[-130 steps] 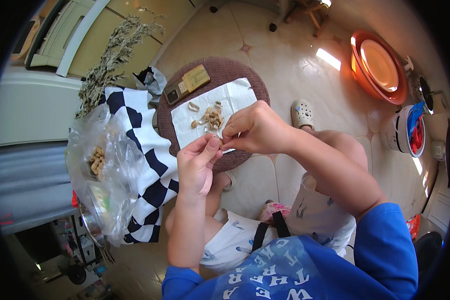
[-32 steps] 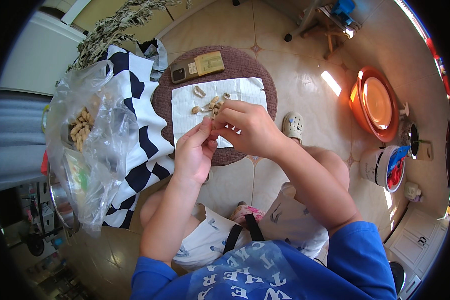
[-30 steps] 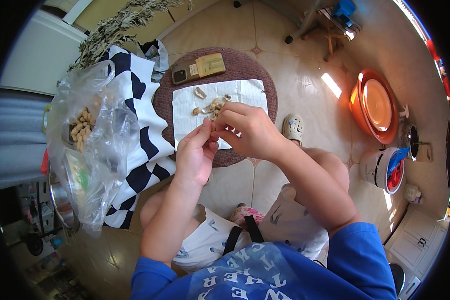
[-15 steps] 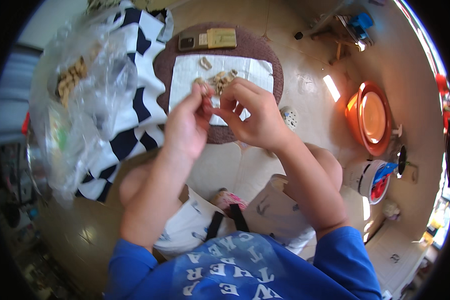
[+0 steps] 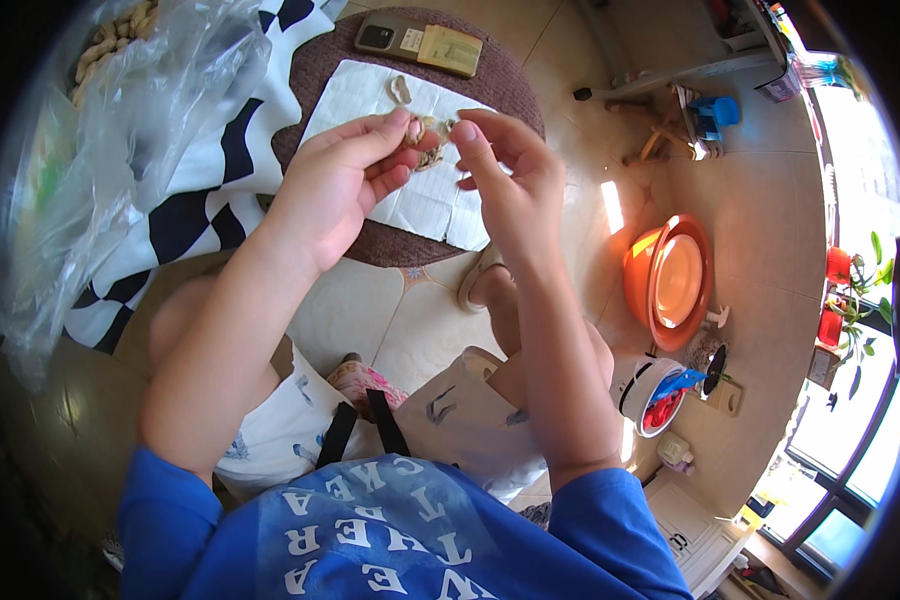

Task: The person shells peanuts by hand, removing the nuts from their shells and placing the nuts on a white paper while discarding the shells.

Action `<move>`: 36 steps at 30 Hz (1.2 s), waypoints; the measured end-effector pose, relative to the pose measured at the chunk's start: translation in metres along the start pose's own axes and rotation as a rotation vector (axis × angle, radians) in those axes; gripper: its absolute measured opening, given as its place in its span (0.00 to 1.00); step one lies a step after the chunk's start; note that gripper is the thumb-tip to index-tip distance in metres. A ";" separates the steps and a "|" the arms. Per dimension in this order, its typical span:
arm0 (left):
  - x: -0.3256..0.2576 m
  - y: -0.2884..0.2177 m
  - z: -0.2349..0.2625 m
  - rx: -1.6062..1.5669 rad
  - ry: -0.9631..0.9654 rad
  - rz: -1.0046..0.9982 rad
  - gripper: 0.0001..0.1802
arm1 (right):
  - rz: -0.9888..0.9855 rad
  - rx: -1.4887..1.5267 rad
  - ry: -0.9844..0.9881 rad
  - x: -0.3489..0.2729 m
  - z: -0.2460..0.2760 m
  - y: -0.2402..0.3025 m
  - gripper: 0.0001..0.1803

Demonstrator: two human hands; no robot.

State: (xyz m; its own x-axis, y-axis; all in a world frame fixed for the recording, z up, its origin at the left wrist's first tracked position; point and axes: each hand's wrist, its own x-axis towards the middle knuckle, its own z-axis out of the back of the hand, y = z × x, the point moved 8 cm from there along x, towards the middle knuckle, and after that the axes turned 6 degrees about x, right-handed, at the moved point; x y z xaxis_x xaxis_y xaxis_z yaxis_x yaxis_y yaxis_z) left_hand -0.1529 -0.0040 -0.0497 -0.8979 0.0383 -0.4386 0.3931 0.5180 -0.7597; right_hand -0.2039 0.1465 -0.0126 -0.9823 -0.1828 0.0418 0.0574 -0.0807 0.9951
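above the paper [image 5: 442, 208], the left hand [image 5: 335, 172] pinches a shell [image 5: 416, 131]; beside it, whether the right hand [image 5: 520, 180] grips anything, i cannot tell.

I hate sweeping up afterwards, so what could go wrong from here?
The loose peanut shells lie on the white paper close by the left hand and right hand; an accidental brush might scatter them. The phone lies near the far edge of the round brown stool, so a nudge could perhaps knock it off.
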 end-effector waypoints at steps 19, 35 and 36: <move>-0.005 0.005 -0.029 0.170 0.118 0.060 0.20 | -0.178 0.391 0.021 -0.008 -0.009 -0.008 0.10; -0.006 0.001 -0.021 0.478 -0.111 -0.309 0.17 | -0.179 0.218 0.079 -0.015 -0.022 -0.008 0.12; -0.007 0.000 -0.021 0.503 -0.126 -0.329 0.18 | -0.179 0.234 0.084 -0.016 -0.023 -0.010 0.12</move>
State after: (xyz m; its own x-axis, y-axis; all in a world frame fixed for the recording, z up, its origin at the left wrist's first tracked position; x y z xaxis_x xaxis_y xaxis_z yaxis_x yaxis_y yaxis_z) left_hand -0.1509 0.0139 -0.0370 -0.9699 -0.1724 -0.1721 0.1717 0.0176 -0.9850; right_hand -0.1849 0.1275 -0.0255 -0.9543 -0.2674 -0.1337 -0.1673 0.1071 0.9801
